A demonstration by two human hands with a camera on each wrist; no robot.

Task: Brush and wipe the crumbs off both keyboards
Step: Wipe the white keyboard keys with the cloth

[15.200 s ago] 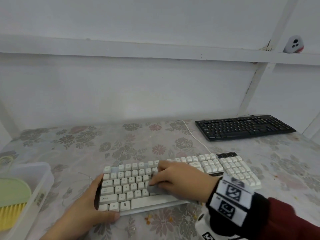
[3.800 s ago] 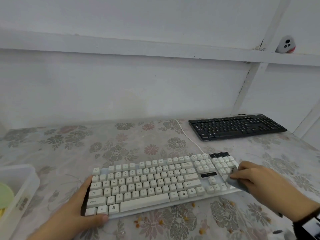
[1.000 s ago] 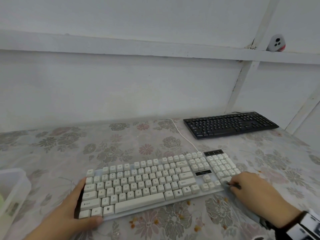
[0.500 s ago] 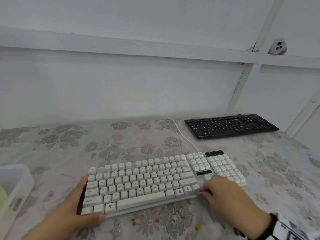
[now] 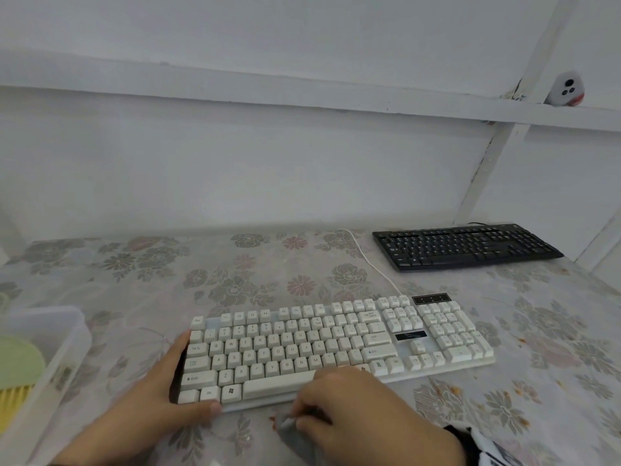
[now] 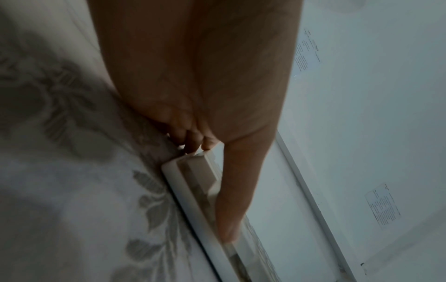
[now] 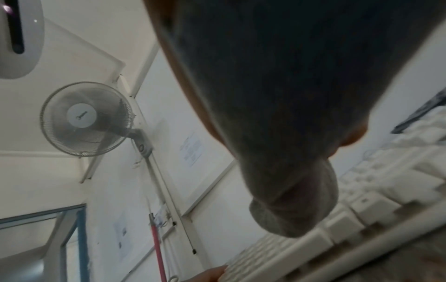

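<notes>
1. The white keyboard (image 5: 336, 348) lies near on the surface (image 5: 537, 331); its keys look crumb-free, and crumbs (image 5: 517, 393) dot the cloth.
2. The right hand (image 5: 363, 408) pinches a grey cloth (image 5: 285, 423) at its front edge; the left hand (image 5: 161, 401) clasps its left end.
3. The black keyboard (image 5: 463, 245), well apart, likely remains.

1. Both hands, the left hand (image 5: 148, 418) and the right hand (image 5: 363, 408), are seen bare, with no gloves or rings.
2. A black cuff (image 5: 465, 443) is worn at the right wrist.
3. A white band with dark printed markings (image 5: 497, 454) is seen just behind the cuff.
</notes>
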